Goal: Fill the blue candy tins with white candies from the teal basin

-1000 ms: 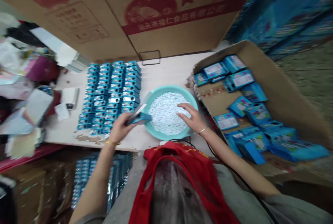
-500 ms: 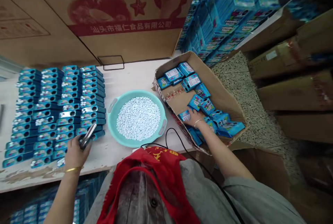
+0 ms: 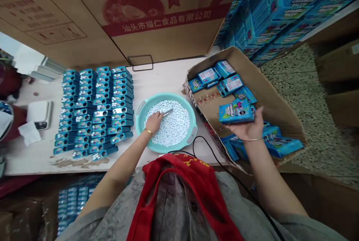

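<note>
My left hand (image 3: 154, 122) is closed around a small metal scoop (image 3: 168, 112), its tip down among white candy pellets (image 3: 174, 130). The pellets lie in a turquoise basin (image 3: 139, 136) with two handles. On the other side, my right hand (image 3: 250, 128) grips a blue candy box (image 3: 236, 111), printed face up, above an open carton (image 3: 283, 116). Whether a second box sits behind it in the fingers I cannot tell. More blue boxes (image 3: 206, 76) lie loose in the carton. Left of the basin, blue boxes (image 3: 102, 113) with round holes stand in several rows.
A big brown carton (image 3: 168, 39) stands behind the white table (image 3: 165, 71), with a wire frame (image 3: 141, 70) before it. Blue packs (image 3: 280, 13) are stacked at back right. A black cable (image 3: 209, 145) curves beside the basin. A white scale (image 3: 42, 114) sits far left.
My left hand has moved right with the scoop, from the standing rows into the basin. My right hand has lifted a blue candy box from the carton. The view has shifted left.
</note>
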